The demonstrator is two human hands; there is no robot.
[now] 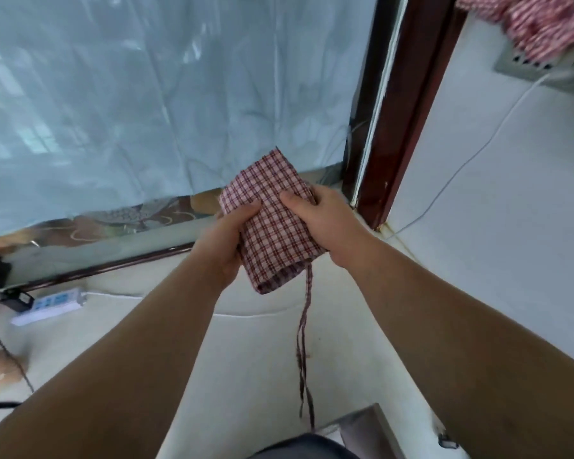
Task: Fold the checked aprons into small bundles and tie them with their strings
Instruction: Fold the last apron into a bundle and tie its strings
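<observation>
Folded checked apron (272, 223) held up in mid-air at frame centre, red-and-white check, folded into a narrow rectangle tilted with its top corner pointing up and slightly left. Left hand (224, 241) grips the apron's left edge, thumb on the front face, fingers hidden behind the cloth. Right hand (325, 220) grips the right edge, thumb pressed on the front near the upper middle, fingers curled round the back; both hands closed on the fabric. Apron strings (305, 342) hang loose from the lower right corner of the bundle, dropping straight down toward bottom centre, at least two strands, not wrapped or tied. Both bare forearms enter from the bottom corners of the frame. Background: pale curtain (146, 94) covers the upper left and centre, with a patterned glass panel below it. Dark wooden door frame (401, 111) runs diagonally at upper right. More checked aprons (537, 24) piled at the top right corner, blurred, count unclear. White power strip (47, 304) on the light floor at lower left, well apart from the hands. White cable (471, 154) trails down the pale wall at right.
</observation>
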